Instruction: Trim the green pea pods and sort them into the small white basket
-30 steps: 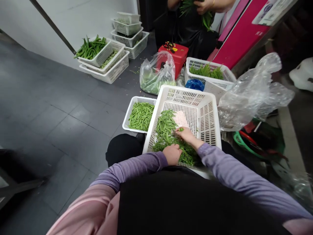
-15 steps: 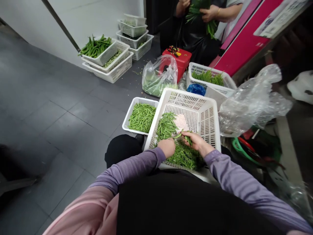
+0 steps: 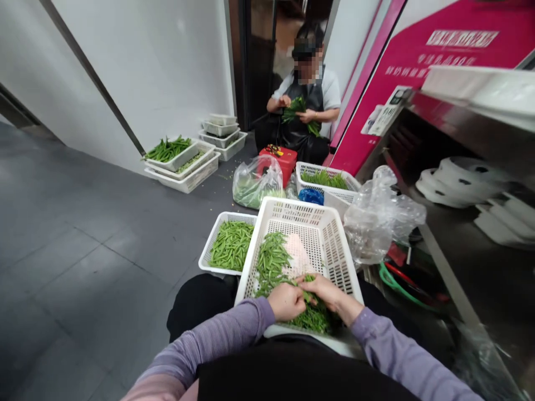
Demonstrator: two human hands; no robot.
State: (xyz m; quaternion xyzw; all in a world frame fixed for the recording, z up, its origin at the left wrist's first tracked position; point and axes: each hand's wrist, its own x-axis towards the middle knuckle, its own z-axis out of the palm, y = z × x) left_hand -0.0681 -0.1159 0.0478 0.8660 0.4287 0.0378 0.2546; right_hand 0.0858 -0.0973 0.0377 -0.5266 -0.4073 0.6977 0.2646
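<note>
A large white slotted basket (image 3: 339,252) rests at my lap. In its left part lies a pile of slim green pods (image 3: 271,256), and nearest me is a heap of finer, stringy green bits (image 3: 314,318). Over that heap, my left hand (image 3: 286,302) is closed, its fingertips pinched at a green pod near the other hand. My right hand (image 3: 324,291) curls around a few green pods, partly hidden by its fingers. The hands nearly touch. Just left of the basket stands a smaller white tray (image 3: 203,260) filled with more green pods (image 3: 232,245).
Beyond the basket are a clear plastic bag (image 3: 256,186), a red box (image 3: 288,162) and a white basket of greens (image 3: 299,177). A person (image 3: 307,111) sits there holding green stalks. Stacked baskets (image 3: 188,181) line the wall. At right, a crumpled plastic bag (image 3: 368,228) adjoins a shelf.
The view has tilted up, bringing the seated person fully into sight. My hands have come closer together, and my right fingers now cover more of the pods.
</note>
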